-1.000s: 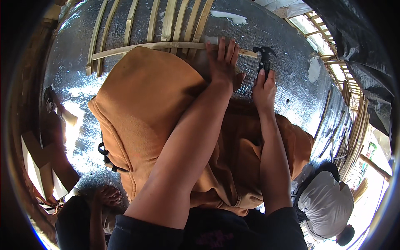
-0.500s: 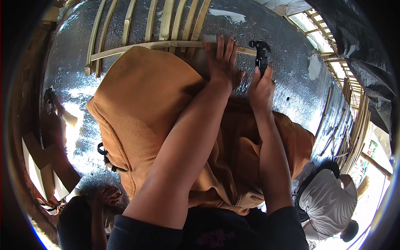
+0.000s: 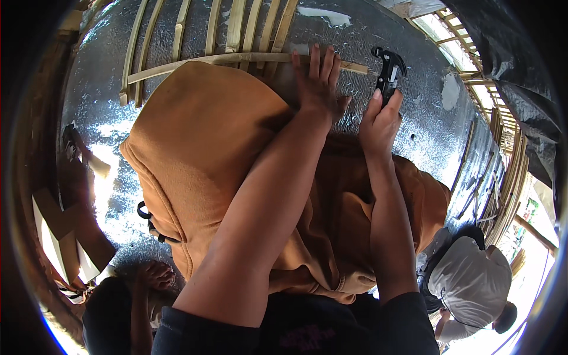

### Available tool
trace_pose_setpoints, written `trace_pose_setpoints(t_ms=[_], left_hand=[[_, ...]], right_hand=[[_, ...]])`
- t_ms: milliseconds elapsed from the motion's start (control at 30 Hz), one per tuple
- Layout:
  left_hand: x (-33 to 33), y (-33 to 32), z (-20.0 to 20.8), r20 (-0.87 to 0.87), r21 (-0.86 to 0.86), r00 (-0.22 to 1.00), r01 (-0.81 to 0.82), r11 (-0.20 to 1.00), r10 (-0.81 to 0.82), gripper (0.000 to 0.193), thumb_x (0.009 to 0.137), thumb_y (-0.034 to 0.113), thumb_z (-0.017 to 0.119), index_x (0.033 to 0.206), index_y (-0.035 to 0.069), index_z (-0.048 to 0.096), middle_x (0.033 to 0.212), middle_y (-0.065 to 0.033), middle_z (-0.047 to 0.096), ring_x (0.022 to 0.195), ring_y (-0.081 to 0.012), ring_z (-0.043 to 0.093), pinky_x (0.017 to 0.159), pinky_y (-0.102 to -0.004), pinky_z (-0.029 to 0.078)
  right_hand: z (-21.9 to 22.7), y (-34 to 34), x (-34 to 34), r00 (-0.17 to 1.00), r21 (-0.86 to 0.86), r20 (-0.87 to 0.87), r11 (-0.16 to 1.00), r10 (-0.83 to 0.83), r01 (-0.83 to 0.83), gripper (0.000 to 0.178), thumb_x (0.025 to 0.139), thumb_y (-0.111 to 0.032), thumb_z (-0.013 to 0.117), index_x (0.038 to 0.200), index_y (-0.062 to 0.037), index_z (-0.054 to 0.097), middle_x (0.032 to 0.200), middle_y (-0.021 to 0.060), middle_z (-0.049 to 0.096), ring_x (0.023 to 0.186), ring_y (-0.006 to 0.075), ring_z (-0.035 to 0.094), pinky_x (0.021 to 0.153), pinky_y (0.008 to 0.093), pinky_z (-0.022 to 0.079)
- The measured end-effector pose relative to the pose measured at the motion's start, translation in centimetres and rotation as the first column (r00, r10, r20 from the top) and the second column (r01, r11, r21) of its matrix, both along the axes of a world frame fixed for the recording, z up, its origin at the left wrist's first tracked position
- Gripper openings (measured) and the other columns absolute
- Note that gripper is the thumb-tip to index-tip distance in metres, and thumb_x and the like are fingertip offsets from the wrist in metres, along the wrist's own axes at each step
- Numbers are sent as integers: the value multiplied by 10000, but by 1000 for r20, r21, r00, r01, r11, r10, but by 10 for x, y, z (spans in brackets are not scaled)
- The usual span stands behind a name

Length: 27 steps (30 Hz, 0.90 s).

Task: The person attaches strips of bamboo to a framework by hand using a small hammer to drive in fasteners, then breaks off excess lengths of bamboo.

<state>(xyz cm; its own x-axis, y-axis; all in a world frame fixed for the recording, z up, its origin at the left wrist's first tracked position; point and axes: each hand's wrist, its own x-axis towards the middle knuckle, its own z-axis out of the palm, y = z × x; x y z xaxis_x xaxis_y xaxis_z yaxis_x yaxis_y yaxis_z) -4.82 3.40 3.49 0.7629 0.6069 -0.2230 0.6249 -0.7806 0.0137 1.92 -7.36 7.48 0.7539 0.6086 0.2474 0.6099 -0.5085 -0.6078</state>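
Note:
My left hand (image 3: 316,86) lies with its fingers spread over a long thin crosswise wooden strip (image 3: 355,67), near that strip's right end. My right hand (image 3: 381,121) is closed around the handle of a small black claw hammer (image 3: 389,70), its head raised just right of the strip's end. Several slats (image 3: 235,29) run away from me and meet the crosswise strip farther left. Under my forearms, brown cloth (image 3: 207,124) with a seamed edge spreads over my lap and hides part of the strip.
Silvery foil sheeting (image 3: 414,106) covers the surface around me. People sit close by: one in a grey shirt (image 3: 473,281) at lower right, another with dark clothing (image 3: 109,313) at lower left. Bundled long strips (image 3: 509,177) stand at right beside dark plastic sheeting (image 3: 526,112).
My right hand has shifted slightly up and to the right with the hammer, away from the strip's end. My left hand stays nearly in place. The grey-shirted person has moved a little.

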Motion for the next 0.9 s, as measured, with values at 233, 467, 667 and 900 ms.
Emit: trace_pose_setpoints(t_ms=[233, 467, 667, 900], left_hand=[[-1, 0, 1, 5, 12, 1000, 6, 1000, -6, 885, 980, 655, 391, 1645, 124, 149, 1731, -34, 59, 1590, -323, 18, 1204, -712, -1], [2, 1, 1, -10, 8, 1000, 0, 1000, 0, 881, 983, 657, 386, 1646, 129, 146, 1731, -32, 65, 1591, -313, 27, 1206, -711, 13], [1, 1, 4, -16, 4, 1000, 2, 1000, -1, 878, 985, 651, 389, 1647, 129, 144, 1729, -31, 73, 1590, -310, 31, 1211, -706, 18], [-1, -1, 0, 1, 12, 1000, -7, 1000, 7, 881, 982, 652, 395, 1645, 125, 152, 1727, -35, 86, 1590, -314, 25, 1210, -709, 17]], right_hand=[[4, -1, -5, 997, -63, 58, 997, 58, -54, 246, 1055, -194, 517, 1193, 6, 478, 736, 276, 654, 719, 494, 683, 524, 522, 527], [-12, -4, 2, 990, -216, 62, 970, 127, -111, 303, 1045, -200, 533, 1225, 26, 443, 745, 303, 664, 714, 502, 683, 514, 543, 532], [-12, -1, -1, 996, -379, 30, 923, 86, -68, 340, 1020, -182, 575, 1242, 27, 425, 785, 315, 668, 709, 505, 678, 520, 555, 550], [-8, -1, -3, 981, -276, 150, 958, 127, -82, 314, 1037, -194, 550, 1250, 9, 442, 772, 307, 672, 734, 509, 680, 505, 547, 533]])
